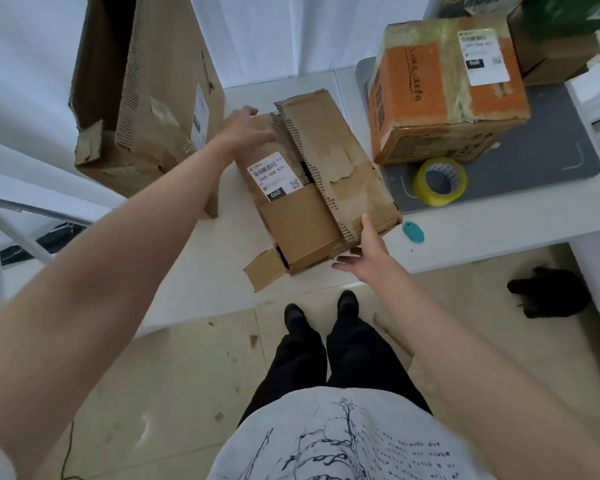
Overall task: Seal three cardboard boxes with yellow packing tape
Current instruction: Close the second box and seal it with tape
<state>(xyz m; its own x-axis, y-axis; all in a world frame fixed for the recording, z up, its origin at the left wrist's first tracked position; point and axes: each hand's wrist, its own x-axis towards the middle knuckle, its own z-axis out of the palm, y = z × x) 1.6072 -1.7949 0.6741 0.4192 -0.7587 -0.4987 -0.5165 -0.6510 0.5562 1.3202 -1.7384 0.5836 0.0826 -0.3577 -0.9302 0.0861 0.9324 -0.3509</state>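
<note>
The fingers of the left hand [245, 128] lie flat and close together on the far left corner of the brown box [317, 178], pressing on its top flap without gripping anything. The right hand [368, 252] is at the near right corner of the same box: its thumb points up against the box's side, and the other fingers are loosely extended under the near edge, holding nothing closed. The box lies slanted in the middle of the white table [205, 271], its torn flaps folded over but with a gap running along the seam, a loose flap sticking out at the near end and a white shipping label [274, 176] on the left flap (no tape shows on this seam). To the right, on a grey mat [551, 157], the roll of yellow tape [440, 181] lies flat, just in front of an orange box [444, 91] whose top is already covered with yellowish tape strips. A small teal object [413, 232] rests on the table near the mat's front edge. At the far left a tall brown box [139, 91] stands open at the top, well apart from the tape. More boxes [551, 53] are stacked behind the orange one.
</note>
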